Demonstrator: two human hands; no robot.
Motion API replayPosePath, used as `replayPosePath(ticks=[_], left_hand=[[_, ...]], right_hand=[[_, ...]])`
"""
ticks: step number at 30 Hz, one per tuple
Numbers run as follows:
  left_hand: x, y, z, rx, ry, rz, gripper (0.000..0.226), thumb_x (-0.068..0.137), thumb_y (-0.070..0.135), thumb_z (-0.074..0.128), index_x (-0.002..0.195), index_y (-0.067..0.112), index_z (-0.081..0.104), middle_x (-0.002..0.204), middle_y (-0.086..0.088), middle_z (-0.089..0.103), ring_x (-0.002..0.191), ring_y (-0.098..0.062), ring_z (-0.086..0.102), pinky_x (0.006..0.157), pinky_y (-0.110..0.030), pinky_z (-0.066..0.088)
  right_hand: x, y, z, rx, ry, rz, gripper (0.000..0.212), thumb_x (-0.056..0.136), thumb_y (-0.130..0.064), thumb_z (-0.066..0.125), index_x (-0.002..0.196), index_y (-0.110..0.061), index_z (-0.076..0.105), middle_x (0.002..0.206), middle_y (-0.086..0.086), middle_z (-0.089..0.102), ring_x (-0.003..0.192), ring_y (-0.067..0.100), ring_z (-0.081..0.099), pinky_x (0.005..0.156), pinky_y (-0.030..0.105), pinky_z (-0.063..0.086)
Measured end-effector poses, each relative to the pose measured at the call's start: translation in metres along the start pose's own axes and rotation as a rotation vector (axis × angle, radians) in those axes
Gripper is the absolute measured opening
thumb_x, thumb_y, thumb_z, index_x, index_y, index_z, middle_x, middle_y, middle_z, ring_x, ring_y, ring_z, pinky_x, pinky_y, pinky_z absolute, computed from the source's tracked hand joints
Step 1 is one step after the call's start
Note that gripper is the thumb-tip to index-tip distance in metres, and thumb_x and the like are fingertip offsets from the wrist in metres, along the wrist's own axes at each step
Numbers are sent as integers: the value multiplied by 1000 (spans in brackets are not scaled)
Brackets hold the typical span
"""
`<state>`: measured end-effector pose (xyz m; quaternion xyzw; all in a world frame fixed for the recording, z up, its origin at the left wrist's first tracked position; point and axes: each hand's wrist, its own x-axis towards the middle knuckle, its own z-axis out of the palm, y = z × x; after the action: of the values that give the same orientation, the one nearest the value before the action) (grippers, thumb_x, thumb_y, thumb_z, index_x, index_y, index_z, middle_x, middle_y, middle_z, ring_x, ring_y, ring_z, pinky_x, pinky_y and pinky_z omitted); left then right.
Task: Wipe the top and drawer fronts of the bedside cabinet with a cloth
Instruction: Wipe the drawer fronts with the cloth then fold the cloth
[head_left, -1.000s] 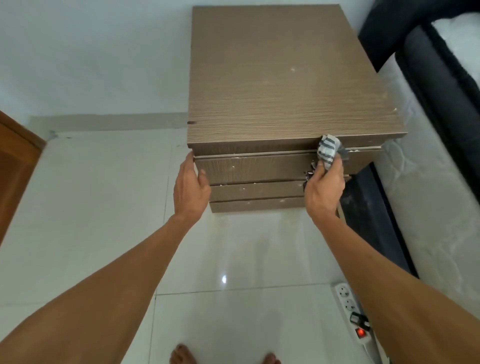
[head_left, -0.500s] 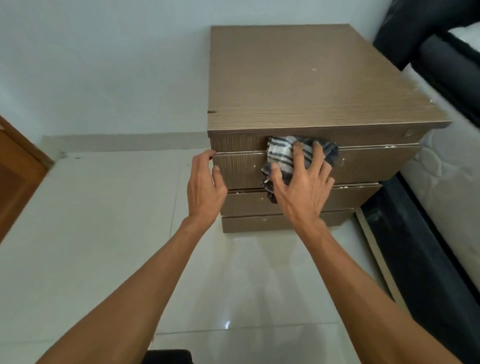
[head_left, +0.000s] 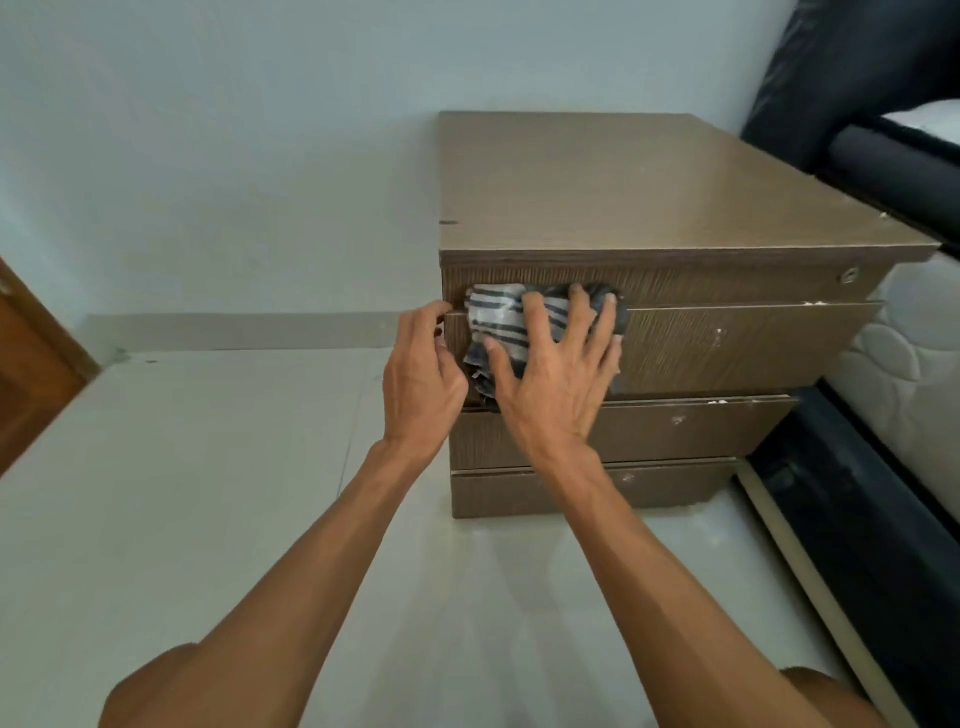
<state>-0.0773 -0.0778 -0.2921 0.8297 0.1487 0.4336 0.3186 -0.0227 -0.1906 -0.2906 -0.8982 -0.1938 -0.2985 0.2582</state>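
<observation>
A brown wood-grain bedside cabinet (head_left: 649, 187) stands on the floor against the wall, with three drawer fronts (head_left: 727, 348) stacked below its top. A grey and white striped cloth (head_left: 498, 317) lies flat against the left end of the upper drawer front. My right hand (head_left: 556, 374) presses it there with spread, straight fingers. My left hand (head_left: 421, 369) curls its fingers round the left edge of that same drawer front, right beside the cloth.
A dark bed frame (head_left: 883, 161) with a white mattress (head_left: 914, 374) stands close on the cabinet's right. A wooden door (head_left: 26, 374) shows at the far left. Pale floor tiles (head_left: 208, 493) spread out in front of the cabinet, and a light wall (head_left: 234, 156) rises behind.
My right hand slid the cloth leftward along the upper drawer front, from its right end to its left end, flattening out on it. My head dropped lower.
</observation>
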Motion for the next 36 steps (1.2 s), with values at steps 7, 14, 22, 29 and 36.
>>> replayPosePath(ticks=[7, 14, 22, 29, 36], left_hand=[[2, 2, -11, 56, -64, -10, 47, 82, -12, 43, 122, 9, 55, 112, -6, 60, 93, -21, 59, 79, -37, 53], [-3, 5, -21, 95, -164, 8, 64, 79, -16, 46, 136, 14, 50, 125, -10, 57, 109, -22, 57, 87, -33, 52], [-9, 24, -15, 420, -141, 295, 60, 75, -8, 53, 134, 3, 52, 130, -15, 53, 118, -31, 52, 91, -42, 49], [-10, 42, 10, 591, -232, 365, 65, 73, 1, 48, 138, 0, 47, 132, -19, 53, 124, -35, 49, 107, -50, 37], [-9, 36, 14, 629, -209, 393, 65, 70, -6, 57, 134, -2, 50, 129, -21, 53, 121, -37, 50, 110, -51, 34]], right_hand=[[1, -23, 8, 62, 34, -194, 51, 73, -8, 75, 121, -17, 62, 130, 15, 58, 122, 45, 42, 78, 54, 48], [-11, 21, -4, 112, 49, -527, 37, 72, 2, 72, 108, -8, 67, 121, 19, 62, 98, 29, 39, 69, 45, 54], [16, 48, -19, -195, 84, -464, 53, 87, -41, 63, 137, -26, 55, 151, 7, 48, 136, 37, 31, 104, 52, 32], [19, 99, -21, -237, -39, -227, 72, 91, -61, 49, 155, -32, 29, 164, 15, 21, 147, 54, 8, 116, 66, 10], [35, 165, -37, -221, -128, -106, 72, 93, -62, 42, 155, -31, 23, 164, 19, 16, 148, 53, 4, 114, 70, 18]])
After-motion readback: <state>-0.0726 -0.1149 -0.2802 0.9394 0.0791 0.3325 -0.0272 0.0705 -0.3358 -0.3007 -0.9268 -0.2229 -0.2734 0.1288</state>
